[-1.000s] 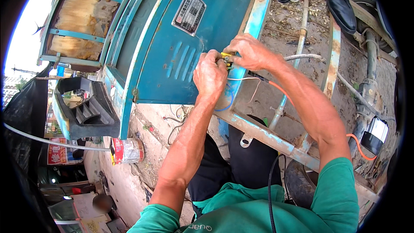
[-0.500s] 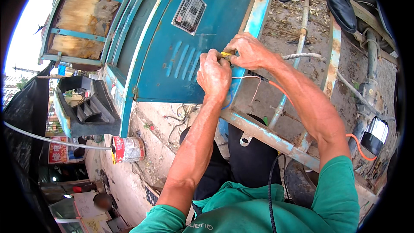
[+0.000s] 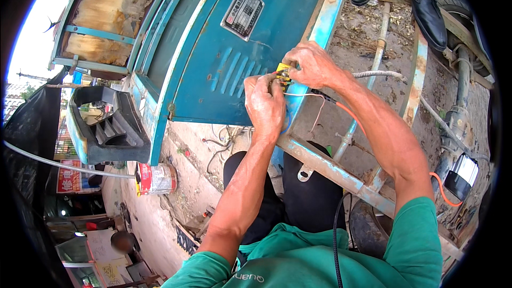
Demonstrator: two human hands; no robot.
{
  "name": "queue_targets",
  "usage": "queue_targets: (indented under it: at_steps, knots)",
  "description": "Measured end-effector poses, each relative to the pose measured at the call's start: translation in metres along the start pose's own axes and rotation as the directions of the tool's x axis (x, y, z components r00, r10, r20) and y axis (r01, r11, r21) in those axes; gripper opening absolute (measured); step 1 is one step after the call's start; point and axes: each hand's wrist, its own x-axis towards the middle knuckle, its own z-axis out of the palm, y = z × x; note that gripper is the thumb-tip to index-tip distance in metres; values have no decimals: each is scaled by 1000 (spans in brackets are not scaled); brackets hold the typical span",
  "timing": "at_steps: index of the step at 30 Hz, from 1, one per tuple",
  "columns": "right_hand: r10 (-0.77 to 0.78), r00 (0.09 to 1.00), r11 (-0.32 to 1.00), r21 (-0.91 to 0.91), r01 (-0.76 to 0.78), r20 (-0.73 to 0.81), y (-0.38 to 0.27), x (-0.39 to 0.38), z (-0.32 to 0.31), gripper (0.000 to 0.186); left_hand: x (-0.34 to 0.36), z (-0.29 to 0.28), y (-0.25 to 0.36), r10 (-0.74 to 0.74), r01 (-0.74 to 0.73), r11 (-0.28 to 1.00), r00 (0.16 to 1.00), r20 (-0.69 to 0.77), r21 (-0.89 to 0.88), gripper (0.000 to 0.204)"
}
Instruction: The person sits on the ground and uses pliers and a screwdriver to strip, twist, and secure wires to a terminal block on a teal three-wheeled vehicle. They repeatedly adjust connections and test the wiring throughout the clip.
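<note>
Between my two hands is a small yellow-and-black part (image 3: 282,73), with thin wires running from it; its exact kind is too small to tell. My left hand (image 3: 264,102) pinches it from the near left side, fingers closed. From the right, my right hand (image 3: 313,65) grips its upper side with thumb and fingers together. The fingertips partly hide it. A pale wire (image 3: 304,95) leads from it toward an orange cable (image 3: 350,116) below my right forearm. Behind the hands stands a blue metal panel (image 3: 202,74) with slotted vents and a metal plate.
A rusty blue frame (image 3: 325,166) runs below and right of my hands. Grey corrugated conduit (image 3: 380,74) crosses it. A person's black shoe (image 3: 424,13) is at the upper right. A red-and-white can (image 3: 156,179) and loose wires (image 3: 226,141) lie to the left.
My fingers have shifted, and more of the yellow-and-black part shows between them. The whole view has moved slightly, so the panel and frame appear a little further right.
</note>
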Motion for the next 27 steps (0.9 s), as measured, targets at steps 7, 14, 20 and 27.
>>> queue_targets:
  at_steps: [7,14,20,27]
  knots:
    - [-49,999,999,6,49,11,2,1,3,34,1,1,-2,-96,91,994,992,82,66,26]
    - [-29,999,998,-49,30,23,0,0,3,32,5,-8,20,-530,660,638,750,395,-398,38]
    - [-46,996,997,-63,50,77,0,0,3,35,-26,4,23,-273,652,94,744,610,-753,98]
    - [-22,994,996,-86,31,110,0,2,2,36,-25,2,32,-316,714,269,699,641,-646,97]
